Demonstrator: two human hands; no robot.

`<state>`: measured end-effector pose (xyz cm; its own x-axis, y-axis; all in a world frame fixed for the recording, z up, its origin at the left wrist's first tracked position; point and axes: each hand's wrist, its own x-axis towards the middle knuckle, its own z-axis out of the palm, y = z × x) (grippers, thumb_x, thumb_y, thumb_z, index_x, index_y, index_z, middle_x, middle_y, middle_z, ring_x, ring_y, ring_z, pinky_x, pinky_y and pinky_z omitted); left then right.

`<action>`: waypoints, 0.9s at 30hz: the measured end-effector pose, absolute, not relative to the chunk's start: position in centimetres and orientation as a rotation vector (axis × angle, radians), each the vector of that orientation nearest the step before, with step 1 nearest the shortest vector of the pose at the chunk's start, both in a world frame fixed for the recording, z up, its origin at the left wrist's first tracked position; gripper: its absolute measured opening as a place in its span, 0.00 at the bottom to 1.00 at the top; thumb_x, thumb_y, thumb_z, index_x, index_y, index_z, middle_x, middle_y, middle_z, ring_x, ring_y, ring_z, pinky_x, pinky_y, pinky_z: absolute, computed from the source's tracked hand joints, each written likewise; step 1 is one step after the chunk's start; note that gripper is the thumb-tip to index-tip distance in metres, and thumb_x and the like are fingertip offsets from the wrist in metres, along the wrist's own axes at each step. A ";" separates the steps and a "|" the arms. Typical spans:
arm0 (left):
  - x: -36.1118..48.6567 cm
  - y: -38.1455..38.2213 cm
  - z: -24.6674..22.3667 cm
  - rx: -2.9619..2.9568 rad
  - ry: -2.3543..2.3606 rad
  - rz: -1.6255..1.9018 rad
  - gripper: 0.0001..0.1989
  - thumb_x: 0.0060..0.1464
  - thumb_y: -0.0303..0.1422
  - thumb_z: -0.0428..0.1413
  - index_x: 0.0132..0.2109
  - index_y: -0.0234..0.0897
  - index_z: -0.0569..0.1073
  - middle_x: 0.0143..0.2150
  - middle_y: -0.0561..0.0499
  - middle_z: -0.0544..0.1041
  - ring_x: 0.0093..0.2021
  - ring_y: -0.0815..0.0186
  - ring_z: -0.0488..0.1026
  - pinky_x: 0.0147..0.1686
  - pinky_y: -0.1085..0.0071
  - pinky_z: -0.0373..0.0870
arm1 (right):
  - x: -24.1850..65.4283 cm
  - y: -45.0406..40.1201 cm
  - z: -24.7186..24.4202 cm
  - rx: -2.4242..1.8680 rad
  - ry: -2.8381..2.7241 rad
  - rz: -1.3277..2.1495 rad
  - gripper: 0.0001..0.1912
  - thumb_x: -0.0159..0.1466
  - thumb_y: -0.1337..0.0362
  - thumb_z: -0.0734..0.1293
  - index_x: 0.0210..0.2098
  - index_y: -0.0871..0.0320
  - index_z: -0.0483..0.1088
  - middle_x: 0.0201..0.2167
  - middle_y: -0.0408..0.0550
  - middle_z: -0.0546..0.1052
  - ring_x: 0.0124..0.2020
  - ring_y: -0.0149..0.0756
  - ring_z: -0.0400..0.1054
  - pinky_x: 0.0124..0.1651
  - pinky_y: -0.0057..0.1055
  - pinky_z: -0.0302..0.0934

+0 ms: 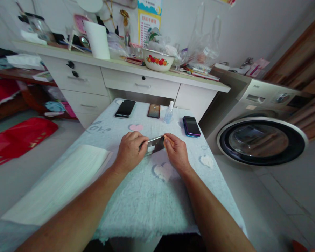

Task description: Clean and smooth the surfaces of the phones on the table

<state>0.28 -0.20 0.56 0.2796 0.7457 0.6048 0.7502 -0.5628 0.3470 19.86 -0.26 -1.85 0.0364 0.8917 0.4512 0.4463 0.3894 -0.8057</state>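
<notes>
A smartphone (155, 145) with a dark, glossy face is held tilted on its long side above the cloth-covered table. My left hand (131, 148) grips its left end between thumb and fingers. At the opposite end, my right hand (176, 149) pinches the upper right corner. Beyond my hands lie a black phone (125, 108) at the far left and a brown phone or phone case (154, 110) in the middle. A small clear spray bottle (168, 113) stands upright beside it. Farther right is a dark phone with a purple-blue edge (191, 126).
A white sheet or cloth (60, 185) lies along the table's left side. Behind stands a white desk with drawers (141, 84), bearing a flowered bowl (159, 61) and a paper roll (97, 40). A washing machine (262, 105) is on the right; a red bag (23, 136) lies at left.
</notes>
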 end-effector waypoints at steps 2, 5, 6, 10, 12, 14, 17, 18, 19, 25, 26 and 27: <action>0.3 -0.2 0.5 -2.505 -1.466 -1.181 0.10 0.56 0.30 0.51 0.39 0.37 0.77 0.33 0.49 0.73 0.39 0.61 0.69 0.41 0.62 0.65 | 20.0 -0.2 -1.8 -1.233 -1.570 0.529 0.15 0.65 0.60 0.62 0.47 0.57 0.73 0.45 0.51 0.78 0.46 0.40 0.73 0.52 0.36 0.65; 0.2 -0.1 0.5 -2.501 -1.478 -1.177 0.10 0.56 0.30 0.51 0.39 0.37 0.77 0.33 0.49 0.73 0.39 0.60 0.69 0.40 0.62 0.65 | 20.1 0.0 -1.9 -1.241 -1.540 0.541 0.14 0.65 0.60 0.62 0.46 0.57 0.74 0.44 0.50 0.79 0.45 0.40 0.73 0.51 0.36 0.66; 0.2 -0.1 0.5 -2.500 -1.481 -1.174 0.10 0.56 0.30 0.51 0.39 0.37 0.77 0.33 0.49 0.73 0.39 0.60 0.69 0.40 0.62 0.65 | 20.1 0.0 -1.9 -1.243 -1.537 0.540 0.14 0.65 0.60 0.62 0.46 0.57 0.74 0.43 0.50 0.79 0.45 0.40 0.73 0.51 0.36 0.66; 0.2 0.0 0.4 -2.504 -1.474 -1.169 0.10 0.57 0.31 0.51 0.39 0.37 0.77 0.33 0.49 0.73 0.39 0.60 0.69 0.40 0.63 0.65 | 20.2 0.0 -1.8 -1.255 -1.541 0.511 0.14 0.64 0.60 0.62 0.45 0.57 0.75 0.43 0.49 0.79 0.44 0.39 0.73 0.50 0.35 0.66; 0.2 0.0 0.4 -2.501 -1.473 -1.171 0.10 0.57 0.31 0.51 0.39 0.37 0.77 0.33 0.49 0.73 0.39 0.60 0.69 0.40 0.63 0.65 | 20.3 0.1 -1.8 -1.266 -1.534 0.493 0.14 0.64 0.60 0.62 0.45 0.57 0.75 0.43 0.50 0.79 0.44 0.39 0.73 0.50 0.35 0.66; 0.2 0.0 0.3 -2.498 -1.478 -1.170 0.10 0.57 0.31 0.51 0.39 0.38 0.77 0.33 0.49 0.73 0.39 0.60 0.69 0.41 0.63 0.65 | 20.4 0.2 -1.9 -1.277 -1.513 0.478 0.14 0.64 0.59 0.62 0.44 0.57 0.75 0.43 0.51 0.79 0.44 0.40 0.73 0.50 0.36 0.66; 0.2 0.0 0.3 -2.501 -1.480 -1.167 0.10 0.57 0.31 0.51 0.39 0.38 0.77 0.34 0.49 0.73 0.39 0.60 0.69 0.41 0.63 0.65 | 20.6 0.3 -2.0 -1.277 -1.455 0.476 0.14 0.64 0.59 0.62 0.45 0.58 0.74 0.44 0.52 0.78 0.45 0.40 0.73 0.50 0.36 0.66; 0.2 0.0 0.2 -2.503 -1.479 -1.169 0.10 0.57 0.31 0.51 0.39 0.38 0.77 0.34 0.49 0.73 0.39 0.60 0.69 0.40 0.63 0.65 | 20.6 0.4 -2.0 -1.268 -1.430 0.480 0.15 0.65 0.58 0.62 0.45 0.58 0.74 0.44 0.52 0.78 0.45 0.40 0.73 0.50 0.36 0.67; 0.2 0.0 0.2 -2.502 -1.477 -1.176 0.09 0.57 0.31 0.51 0.39 0.38 0.77 0.34 0.49 0.73 0.39 0.60 0.69 0.41 0.63 0.65 | 20.7 0.4 -2.0 -1.257 -1.405 0.487 0.15 0.65 0.58 0.62 0.46 0.58 0.73 0.44 0.52 0.78 0.44 0.40 0.73 0.49 0.35 0.67; 0.2 0.0 0.3 -2.501 -1.475 -1.187 0.10 0.57 0.31 0.51 0.39 0.38 0.77 0.34 0.49 0.74 0.39 0.61 0.69 0.40 0.63 0.65 | 20.5 0.6 -2.1 -1.229 -1.335 0.550 0.16 0.64 0.58 0.63 0.47 0.59 0.71 0.42 0.51 0.78 0.41 0.38 0.74 0.47 0.34 0.68; 0.2 0.0 0.3 -2.503 -1.473 -1.185 0.10 0.57 0.31 0.51 0.39 0.38 0.77 0.34 0.49 0.74 0.39 0.61 0.69 0.40 0.63 0.65 | 20.5 0.6 -2.2 -1.229 -1.339 0.566 0.16 0.63 0.58 0.62 0.47 0.59 0.71 0.41 0.51 0.79 0.41 0.38 0.74 0.46 0.34 0.68; 0.2 0.0 0.4 -2.505 -1.473 -1.184 0.10 0.57 0.31 0.51 0.39 0.38 0.77 0.34 0.49 0.74 0.39 0.61 0.69 0.40 0.63 0.65 | 20.5 0.7 -2.3 -1.226 -1.341 0.581 0.16 0.63 0.58 0.62 0.46 0.59 0.71 0.41 0.50 0.79 0.41 0.38 0.74 0.46 0.34 0.67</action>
<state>0.17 -0.02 0.36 0.2748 0.7480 0.6041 0.7508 -0.5594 0.3511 20.53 0.72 -2.31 0.2190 0.8887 0.4029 0.3139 0.3268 -0.8914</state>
